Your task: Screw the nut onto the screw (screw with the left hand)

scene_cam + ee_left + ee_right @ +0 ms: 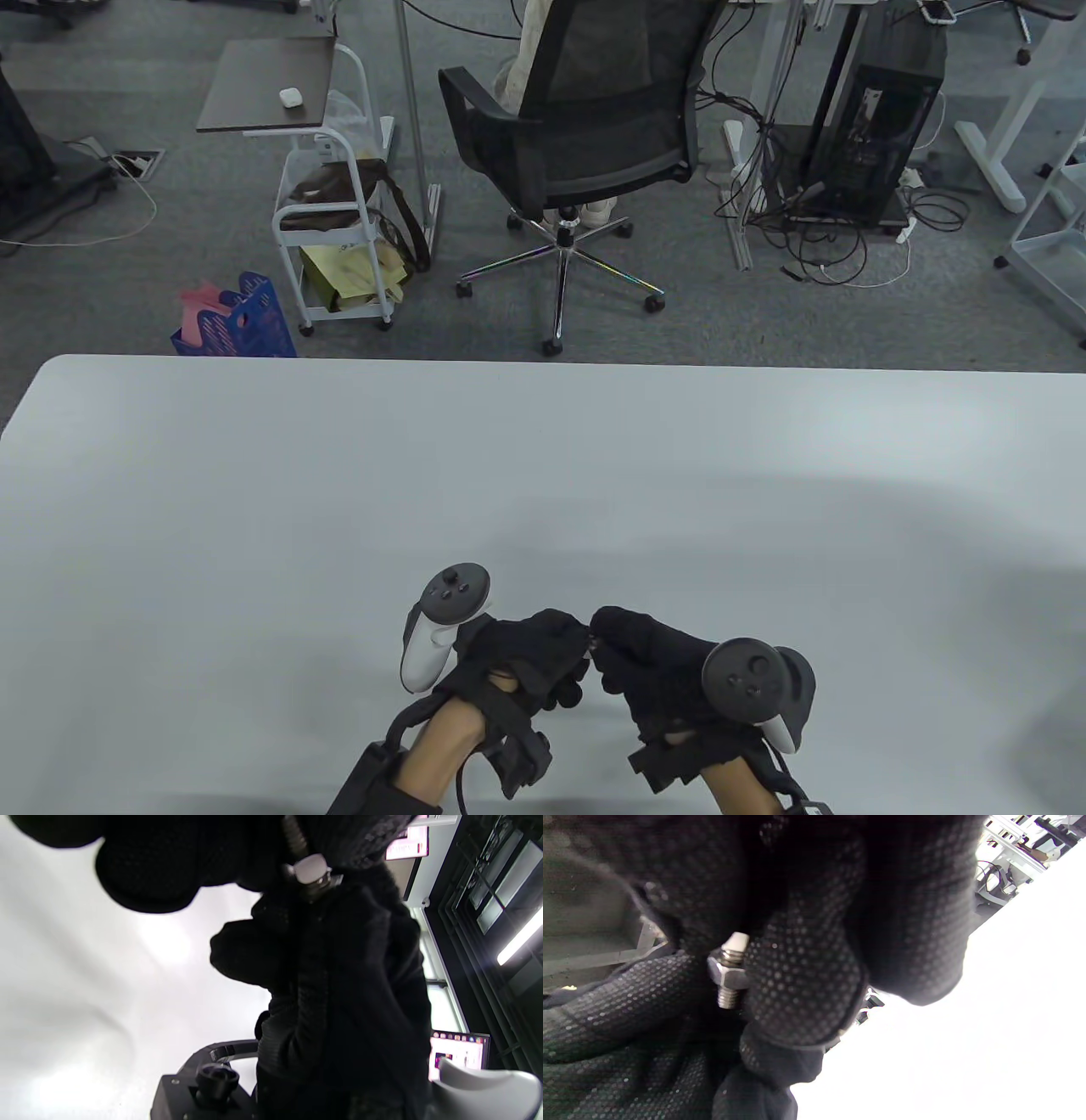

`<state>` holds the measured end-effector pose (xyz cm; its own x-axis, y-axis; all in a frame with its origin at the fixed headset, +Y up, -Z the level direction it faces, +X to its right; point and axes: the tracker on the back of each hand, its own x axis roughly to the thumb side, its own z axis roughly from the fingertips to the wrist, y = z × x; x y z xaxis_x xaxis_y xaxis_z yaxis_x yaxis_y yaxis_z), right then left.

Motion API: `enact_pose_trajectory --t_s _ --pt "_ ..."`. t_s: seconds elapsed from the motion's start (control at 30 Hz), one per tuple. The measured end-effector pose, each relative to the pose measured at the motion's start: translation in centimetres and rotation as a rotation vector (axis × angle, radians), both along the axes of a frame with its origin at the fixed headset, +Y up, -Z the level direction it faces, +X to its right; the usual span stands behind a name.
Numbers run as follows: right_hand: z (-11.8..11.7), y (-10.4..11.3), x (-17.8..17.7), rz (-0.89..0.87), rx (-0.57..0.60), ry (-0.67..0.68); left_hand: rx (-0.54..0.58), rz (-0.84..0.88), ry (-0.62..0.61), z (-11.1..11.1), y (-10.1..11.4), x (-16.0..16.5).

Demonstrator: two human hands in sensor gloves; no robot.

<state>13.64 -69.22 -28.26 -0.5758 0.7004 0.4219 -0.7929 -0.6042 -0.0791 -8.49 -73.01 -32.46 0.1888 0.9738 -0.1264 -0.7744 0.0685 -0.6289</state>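
Observation:
My two gloved hands meet low over the white table (339, 509). A metal screw (729, 998) with a pale tip carries a hex nut (726, 972) near that tip. My left hand (570, 647) pinches the screw's threaded shaft (295, 836) between its fingertips. My right hand (607, 641) closes its fingers round the nut end; the nut (323, 882) also shows in the left wrist view. In the right wrist view a right finger (797, 984) presses beside the nut. The screw's far end is hidden inside the left glove. In the table view the screw is barely visible between the hands.
A black office chair (585, 127) stands beyond the table's far edge, with a white trolley (331, 212) and a blue basket (242, 318) to the left of it. Cables and a computer tower (874, 127) lie on the floor at the right.

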Motion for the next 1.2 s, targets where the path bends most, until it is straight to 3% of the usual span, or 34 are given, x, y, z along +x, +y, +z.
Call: enact_pose_trajectory --t_s 0.13,0.27,0.43,0.6,0.97,1.2 --pt "-0.1 0.0 0.1 -0.027 -0.015 0.006 -0.003 0.052 -0.026 0.0 0.2 -0.1" --pt "0.0 0.0 -0.1 -0.028 -0.018 0.01 0.014 -0.016 0.051 0.0 0.2 -0.3" --pt "0.1 0.1 0.2 -0.049 -0.015 0.004 -0.011 0.046 -0.016 0.0 0.3 -0.1" --pt "0.0 0.0 0.4 -0.063 -0.022 -0.002 -0.002 0.001 0.073 0.0 -0.1 -0.5" --pt "-0.3 -0.3 -0.1 -0.016 -0.044 0.006 -0.053 0.04 0.034 0.1 -0.4 -0.2" --pt "-0.2 -0.1 -0.3 0.025 -0.014 -0.005 0.045 -0.024 0.041 0.0 0.7 -0.1"
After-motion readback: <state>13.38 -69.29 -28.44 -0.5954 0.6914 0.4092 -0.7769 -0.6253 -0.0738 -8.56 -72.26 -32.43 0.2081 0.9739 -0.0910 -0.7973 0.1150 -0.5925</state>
